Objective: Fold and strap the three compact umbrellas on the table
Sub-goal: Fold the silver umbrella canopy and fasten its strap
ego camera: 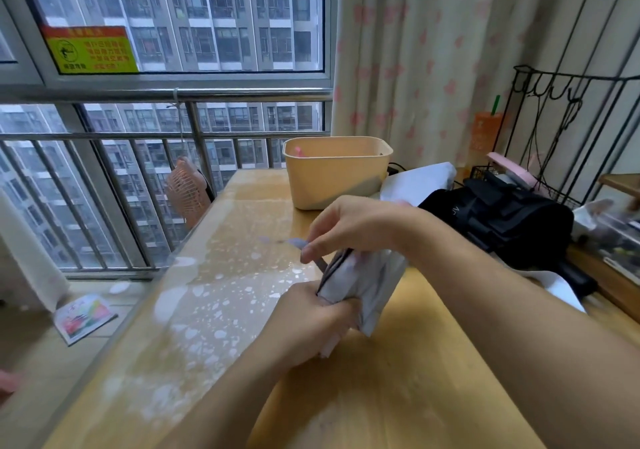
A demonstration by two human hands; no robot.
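- Currently, on the left of my view, the worktop (221, 275) is throwing back window glare, and the work is happening to the right of that patch.
- Next along, a lilac strap tab (297, 243) is sticking out leftward from the fingertips of the right grip (346, 227). It is blurred, so I am judging it to be the strap rather than seeing that plainly.
- Below it, the left grip (311, 317) is clamping round the lower end of the pale umbrella (370, 286), fingers curling over the bunched fabric just above the worktop.
- The right grip is reaching in from the right, above the left one, with thumb and forefinger pinching together on the tab.
- Between the two grips, the pale umbrella is standing tilted. Its long axis is running from the left grip near me up and away to the right, toward the right wrist. Its canopy is looking gathered but loose, not yet bound.
- I am judging that the coming move is turning on one relation. The tab is lying left of the bundle and across its long axis, so the right grip should be carrying it round the fabric while the left is steadying the base.
- Further right, a black umbrella (502, 220) is lying on the worktop, well apart from both grips. I cannot tell whether the white fabric (422, 180) beside it is the third.
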